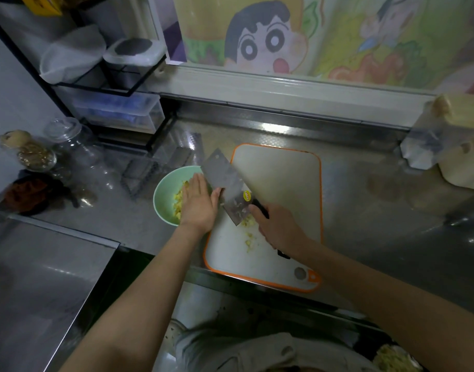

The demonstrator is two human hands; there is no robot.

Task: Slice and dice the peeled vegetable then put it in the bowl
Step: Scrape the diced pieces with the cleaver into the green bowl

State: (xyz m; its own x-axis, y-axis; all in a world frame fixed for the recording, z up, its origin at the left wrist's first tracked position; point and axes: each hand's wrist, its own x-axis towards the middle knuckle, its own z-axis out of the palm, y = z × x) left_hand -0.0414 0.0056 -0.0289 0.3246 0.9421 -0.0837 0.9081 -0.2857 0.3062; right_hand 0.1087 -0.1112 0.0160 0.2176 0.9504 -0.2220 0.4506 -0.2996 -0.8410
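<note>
A pale green bowl point(162, 200) stands on the steel counter just left of the white, orange-rimmed cutting board point(281, 178). Yellow diced vegetable point(178, 202) lies inside the bowl. A few more yellow dice point(248, 234) lie on the board near the cleaver's lower corner. My right hand point(277, 226) grips the black handle of a cleaver point(226, 183), whose flat blade tilts over the bowl's right rim. My left hand point(198, 202) is flat with straight fingers over the bowl, its thumb touching the blade.
A black wire rack point(101, 84) with plastic containers stands at the back left, with glass jars point(69, 146) in front of it. A clear box point(149, 170) sits behind the bowl. Bags point(450, 146) fill the right corner. The counter's front edge point(257, 285) runs under the board.
</note>
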